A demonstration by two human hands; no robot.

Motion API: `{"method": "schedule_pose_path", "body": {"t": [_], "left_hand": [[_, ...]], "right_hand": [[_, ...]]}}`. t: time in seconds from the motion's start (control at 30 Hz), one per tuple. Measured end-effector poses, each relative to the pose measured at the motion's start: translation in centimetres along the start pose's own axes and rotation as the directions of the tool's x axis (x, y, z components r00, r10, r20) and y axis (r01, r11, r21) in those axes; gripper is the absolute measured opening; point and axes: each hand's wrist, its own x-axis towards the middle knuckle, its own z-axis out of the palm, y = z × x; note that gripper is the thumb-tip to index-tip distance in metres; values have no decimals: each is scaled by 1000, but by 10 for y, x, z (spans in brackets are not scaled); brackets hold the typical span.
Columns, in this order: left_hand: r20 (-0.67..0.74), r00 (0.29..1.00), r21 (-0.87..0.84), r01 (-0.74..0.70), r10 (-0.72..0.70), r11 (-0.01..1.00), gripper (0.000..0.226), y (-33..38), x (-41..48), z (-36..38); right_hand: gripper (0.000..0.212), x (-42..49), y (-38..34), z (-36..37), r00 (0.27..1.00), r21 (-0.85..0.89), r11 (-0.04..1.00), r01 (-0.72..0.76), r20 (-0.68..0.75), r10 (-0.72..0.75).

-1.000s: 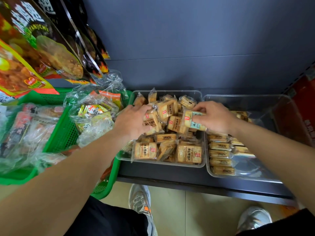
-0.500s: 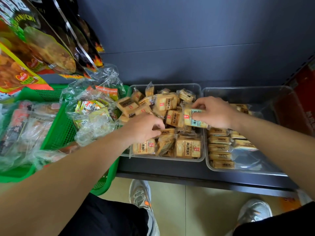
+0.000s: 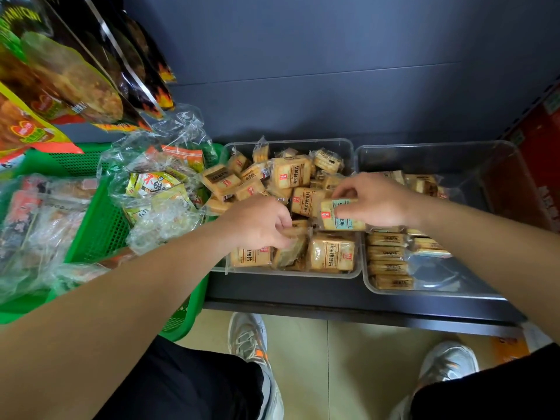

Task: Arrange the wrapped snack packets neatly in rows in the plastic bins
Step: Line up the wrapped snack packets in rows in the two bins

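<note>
Pinching one packet (image 3: 341, 216) by its edges, the right hand (image 3: 375, 201) holds it above the right wall of the left bin (image 3: 348, 147). The left hand (image 3: 257, 225) grips a second packet (image 3: 298, 231) in the heap. Wrappers look light and slippery, and the contents are likely brittle: hold the flat sides, not the seams.

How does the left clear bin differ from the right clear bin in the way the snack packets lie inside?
The left bin holds a loose heap of packets, tilted every way; the right bin holds a tidy row along its left side. The left bin is heaped above its rim; the right bin shows much bare floor. Both are clear plastic and sit side by side on the dark shelf.
</note>
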Motion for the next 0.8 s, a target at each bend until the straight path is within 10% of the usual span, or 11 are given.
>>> {"method": "schedule_pose_path", "body": {"t": [0.17, 0.27, 0.43, 0.6, 0.8], "left_hand": [[-277, 959, -445, -75, -58, 892, 19, -3, -23, -32], [-439, 898, -324, -181, 22, 928, 30, 2, -31, -30], [-53, 996, -79, -82, 78, 993, 26, 0, -20, -1], [-266, 964, -131, -50, 14, 990, 10, -6, -15, -16], [-223, 969, 6, 114, -110, 993, 67, -4, -5, -9]], "right_hand": [[24, -2, 3, -12, 983, 87, 994, -65, -164, 79], [29, -6, 3, -20, 960, 131, 987, -93, -253, 124], [30, -8, 8, -23, 954, 147, 985, -93, -271, 131], [29, -5, 6, -16, 966, 115, 988, -108, -224, 131], [36, -1, 3, -10, 985, 89, 994, -63, -154, 76]]}}
